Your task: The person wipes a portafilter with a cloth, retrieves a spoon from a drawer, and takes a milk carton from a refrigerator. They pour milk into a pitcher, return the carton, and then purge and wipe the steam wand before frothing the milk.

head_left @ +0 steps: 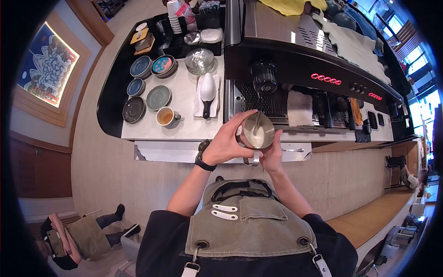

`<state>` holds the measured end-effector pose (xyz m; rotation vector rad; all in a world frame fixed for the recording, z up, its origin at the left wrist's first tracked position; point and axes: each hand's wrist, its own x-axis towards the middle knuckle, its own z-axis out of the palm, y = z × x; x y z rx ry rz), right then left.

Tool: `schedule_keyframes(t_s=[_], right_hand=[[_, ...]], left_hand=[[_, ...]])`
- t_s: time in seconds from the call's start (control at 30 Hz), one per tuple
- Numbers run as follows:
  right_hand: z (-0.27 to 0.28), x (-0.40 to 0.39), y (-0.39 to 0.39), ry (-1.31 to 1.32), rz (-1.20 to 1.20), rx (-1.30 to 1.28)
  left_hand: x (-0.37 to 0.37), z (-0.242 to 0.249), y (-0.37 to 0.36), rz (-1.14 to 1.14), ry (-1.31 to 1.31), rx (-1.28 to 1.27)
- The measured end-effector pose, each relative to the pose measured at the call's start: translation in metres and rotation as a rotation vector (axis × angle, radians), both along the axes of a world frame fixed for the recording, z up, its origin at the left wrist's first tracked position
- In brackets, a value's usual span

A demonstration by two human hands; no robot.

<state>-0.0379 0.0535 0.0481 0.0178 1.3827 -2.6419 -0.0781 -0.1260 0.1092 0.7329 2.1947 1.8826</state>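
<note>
A metal milk pitcher (pixel 266 138) with whitish liquid inside is held between both hands, in front of the espresso machine (pixel 295 60). The machine's thin steam wand (pixel 258 121) reaches down into the pitcher. My left hand (pixel 227 147) wraps round the pitcher's left side, with a black band on the wrist. On the right side, my right hand (pixel 273 154) presses its fingers against the pitcher, beside the handle (pixel 252 160). To the left on the counter stands a cup (pixel 165 117) of brown liquid.
Stacked saucers (pixel 158 98) and glass plates (pixel 199 61) sit on the left counter, near a white scoop (pixel 207 87) on a cloth. An open drawer (pixel 170 151) juts out below the counter. A person (pixel 83 237) sits at lower left, another at far right.
</note>
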Motion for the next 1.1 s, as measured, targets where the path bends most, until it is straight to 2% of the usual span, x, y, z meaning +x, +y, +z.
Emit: schedule_keyframes(t_s=[0.5,1.1], right_hand=[[-0.008,0.001,0.007,0.004,0.111,0.013],[-0.008,0.003,0.0,-0.034,0.047,0.005]], left_hand=[[0.0,-0.007,0.001,0.019,0.046,0.041],[0.002,-0.007,0.0,-0.019,-0.035,0.016]])
